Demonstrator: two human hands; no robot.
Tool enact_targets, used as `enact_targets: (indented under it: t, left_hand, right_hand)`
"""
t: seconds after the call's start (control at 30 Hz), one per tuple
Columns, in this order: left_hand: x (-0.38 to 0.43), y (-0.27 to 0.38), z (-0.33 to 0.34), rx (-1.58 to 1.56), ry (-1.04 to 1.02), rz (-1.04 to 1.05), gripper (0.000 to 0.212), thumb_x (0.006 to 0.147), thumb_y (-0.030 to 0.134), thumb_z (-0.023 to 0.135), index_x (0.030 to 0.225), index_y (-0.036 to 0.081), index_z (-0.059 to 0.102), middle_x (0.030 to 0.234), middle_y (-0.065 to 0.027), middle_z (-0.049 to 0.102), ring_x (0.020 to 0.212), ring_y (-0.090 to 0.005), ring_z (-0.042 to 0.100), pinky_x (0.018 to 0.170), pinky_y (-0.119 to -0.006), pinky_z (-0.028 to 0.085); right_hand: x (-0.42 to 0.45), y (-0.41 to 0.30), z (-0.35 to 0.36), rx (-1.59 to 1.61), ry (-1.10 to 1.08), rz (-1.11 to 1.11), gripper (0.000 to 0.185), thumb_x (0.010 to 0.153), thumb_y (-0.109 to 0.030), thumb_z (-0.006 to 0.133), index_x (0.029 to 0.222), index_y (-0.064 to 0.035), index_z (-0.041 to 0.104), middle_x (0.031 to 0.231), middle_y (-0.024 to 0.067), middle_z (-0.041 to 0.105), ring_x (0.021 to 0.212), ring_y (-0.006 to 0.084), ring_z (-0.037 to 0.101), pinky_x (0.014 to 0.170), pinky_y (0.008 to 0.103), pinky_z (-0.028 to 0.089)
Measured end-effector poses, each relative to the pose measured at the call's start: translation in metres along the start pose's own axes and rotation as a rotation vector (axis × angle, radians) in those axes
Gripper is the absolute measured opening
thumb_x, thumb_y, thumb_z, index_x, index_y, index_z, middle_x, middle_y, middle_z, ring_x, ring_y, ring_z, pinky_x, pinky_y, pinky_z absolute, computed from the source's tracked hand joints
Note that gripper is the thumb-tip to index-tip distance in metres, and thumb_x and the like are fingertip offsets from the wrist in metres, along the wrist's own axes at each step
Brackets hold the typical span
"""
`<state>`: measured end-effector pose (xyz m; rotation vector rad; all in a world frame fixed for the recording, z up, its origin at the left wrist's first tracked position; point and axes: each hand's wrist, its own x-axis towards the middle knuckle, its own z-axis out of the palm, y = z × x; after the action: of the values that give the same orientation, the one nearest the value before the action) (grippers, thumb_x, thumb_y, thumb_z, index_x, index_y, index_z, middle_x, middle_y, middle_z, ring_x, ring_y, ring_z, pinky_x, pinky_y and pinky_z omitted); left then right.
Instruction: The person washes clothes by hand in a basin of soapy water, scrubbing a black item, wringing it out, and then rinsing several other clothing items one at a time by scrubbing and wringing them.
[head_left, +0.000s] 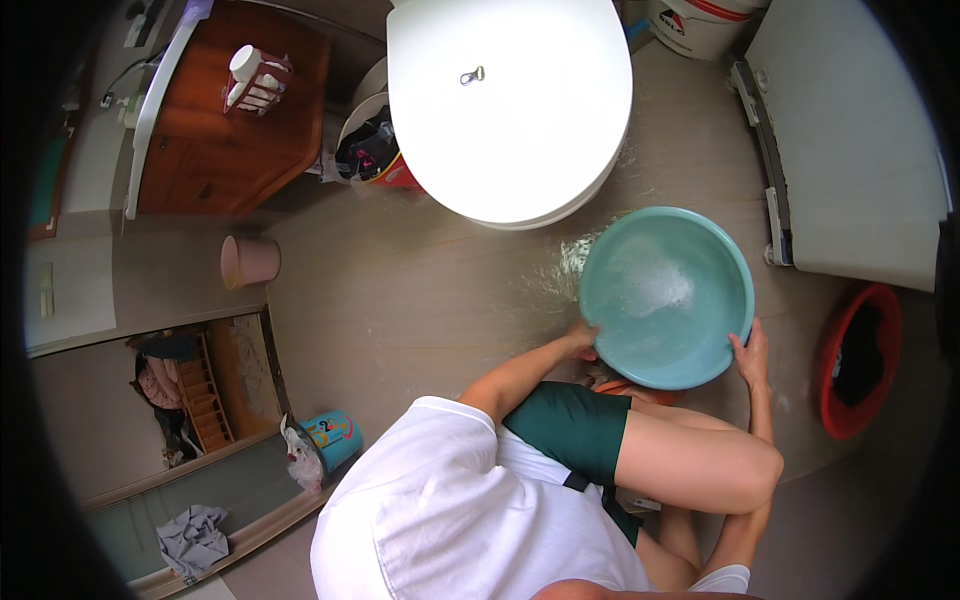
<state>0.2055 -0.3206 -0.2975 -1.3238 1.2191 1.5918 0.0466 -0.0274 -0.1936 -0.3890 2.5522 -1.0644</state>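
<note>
A round teal plastic basin (649, 300) with some water in it is held in front of me. My left hand (583, 341) grips its rim at the lower left. On the lower right rim, my right hand (750, 356) has its thumb over the edge and the fingers outside. Splashed water (574, 259) wets the tiled floor just left of the basin. Beneath the basin's near edge shows something orange (619, 388), partly hidden, near my feet.
Ahead is a toilet with a closed white lid (517, 135), a small metal piece (472, 76) on it. A red basin (825, 375) with dark cloth stands right. Left are a pink bin (251, 261), a blue bin (337, 439) and a wooden cabinet (225, 165).
</note>
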Motion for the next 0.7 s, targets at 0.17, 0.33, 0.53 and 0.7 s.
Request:
enact_targets:
  t: [0.17,0.33,0.53,0.7]
  left_hand:
    - [0.044,-0.005,-0.017,0.34,0.233,0.596,0.044,0.088,0.032,0.044,0.113,-0.004,0.043,0.106,-0.0219,0.054,0.09,-0.0347,0.057,0.073,-0.043,0.047]
    - [0.044,0.022,-0.004,0.382,0.235,0.578,0.05,0.087,0.036,0.044,0.111,-0.008,0.042,0.106,-0.0268,0.053,0.097,-0.0379,0.053,0.083,-0.041,0.041]
    - [0.023,0.027,-0.008,0.333,0.349,0.546,0.05,0.086,0.037,0.045,0.112,-0.005,0.044,0.104,-0.0269,0.054,0.098,-0.0375,0.053,0.083,-0.041,0.041]
    - [0.019,0.021,-0.018,0.261,0.266,0.368,0.041,0.085,0.033,0.048,0.111,0.002,0.048,0.101,-0.0223,0.057,0.088,-0.0356,0.058,0.074,-0.044,0.047]
  right_hand:
    - [-0.02,0.112,0.037,0.107,-0.06,0.181,0.03,0.073,-0.001,0.06,0.101,0.002,0.049,0.083,0.0129,0.06,0.065,0.0199,0.059,0.053,0.0309,0.048]
    - [-0.048,0.152,0.054,0.11,0.041,0.449,0.029,0.075,-0.004,0.059,0.101,0.001,0.049,0.077,0.0107,0.059,0.056,0.0155,0.057,0.037,0.0258,0.045]
    - [-0.023,0.038,0.005,0.326,-0.103,0.608,0.032,0.076,-0.005,0.058,0.105,-0.0002,0.046,0.076,0.0058,0.06,0.058,0.0121,0.057,0.043,0.0256,0.048]
    - [-0.001,-0.037,-0.026,0.489,-0.371,0.417,0.032,0.078,-0.002,0.056,0.109,-0.0015,0.045,0.083,0.0033,0.06,0.068,0.0104,0.058,0.055,0.0247,0.051]
